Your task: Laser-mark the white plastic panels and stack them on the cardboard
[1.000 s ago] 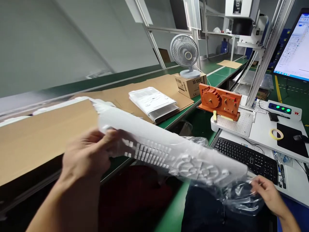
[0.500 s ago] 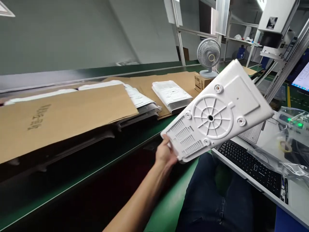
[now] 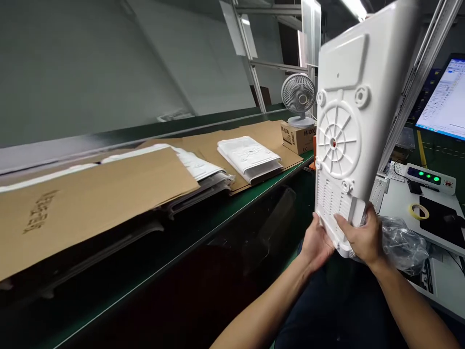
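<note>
The left hand (image 3: 317,246) and right hand (image 3: 364,236) both have their fingers closed on the lower end of a white panel (image 3: 339,138), held upright above the near edge of the table (image 3: 250,192). A clear plastic bag (image 3: 405,245) lies right of the right hand, perhaps touching it. More white panels (image 3: 249,157) sit on cardboard (image 3: 203,140) to the left.

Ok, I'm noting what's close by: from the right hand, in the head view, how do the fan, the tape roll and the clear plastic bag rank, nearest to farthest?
1. Clear plastic bag: right beside the right hand, on its right.
2. Tape roll: farther right, by the black mat.
3. Fan: far ahead, leftward.
</note>
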{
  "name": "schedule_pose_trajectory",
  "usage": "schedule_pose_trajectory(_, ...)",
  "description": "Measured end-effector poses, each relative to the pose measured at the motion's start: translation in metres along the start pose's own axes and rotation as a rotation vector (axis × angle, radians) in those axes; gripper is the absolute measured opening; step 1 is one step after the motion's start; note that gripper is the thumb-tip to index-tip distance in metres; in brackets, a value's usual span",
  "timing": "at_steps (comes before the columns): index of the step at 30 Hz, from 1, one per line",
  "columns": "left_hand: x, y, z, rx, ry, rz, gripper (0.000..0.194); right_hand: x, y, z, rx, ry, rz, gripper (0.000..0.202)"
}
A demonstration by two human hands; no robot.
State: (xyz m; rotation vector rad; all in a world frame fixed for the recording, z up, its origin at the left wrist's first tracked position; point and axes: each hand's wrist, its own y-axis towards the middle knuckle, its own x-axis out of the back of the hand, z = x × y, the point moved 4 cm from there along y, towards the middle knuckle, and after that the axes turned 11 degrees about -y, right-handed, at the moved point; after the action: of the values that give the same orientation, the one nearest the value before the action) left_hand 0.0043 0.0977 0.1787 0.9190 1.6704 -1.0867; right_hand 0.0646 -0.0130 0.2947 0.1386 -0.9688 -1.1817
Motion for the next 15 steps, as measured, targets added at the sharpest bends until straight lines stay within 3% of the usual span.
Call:
schedule_pose_trajectory(2,0.003,0.000,0.005,0.078,0.104,-0.066,0.063,0.009,0.002,-0.003,0.045,-0.034,-0.134,0.031)
schedule_pose_trajectory(4,0.012,0.002,-0.010,0.010,0.234,-0.155,0.056,0.028,0.005,-0.007,0.192,-0.143,-0.192,0.020)
schedule_pose_trajectory(7,0.016,0.002,-0.061,-0.332,0.445,-0.128,0.059,0.068,0.009,-0.015,0.465,-0.348,-0.175,0.010)
schedule_pose_trajectory(12,-0.015,-0.017,-0.141,-0.931,0.717,0.085,0.109,0.121,0.007,-0.035,0.794,-0.588,0.030,0.019)
schedule_pose_trajectory(13,-0.022,-0.023,-0.151,-1.028,0.773,0.114,0.113,0.127,0.005,-0.039,0.830,-0.603,0.076,0.022)
schedule_pose_trajectory(15,-0.029,-0.028,-0.165,-1.110,0.896,0.128,0.098,0.131,-0.002,-0.044,0.878,-0.598,0.156,0.026)
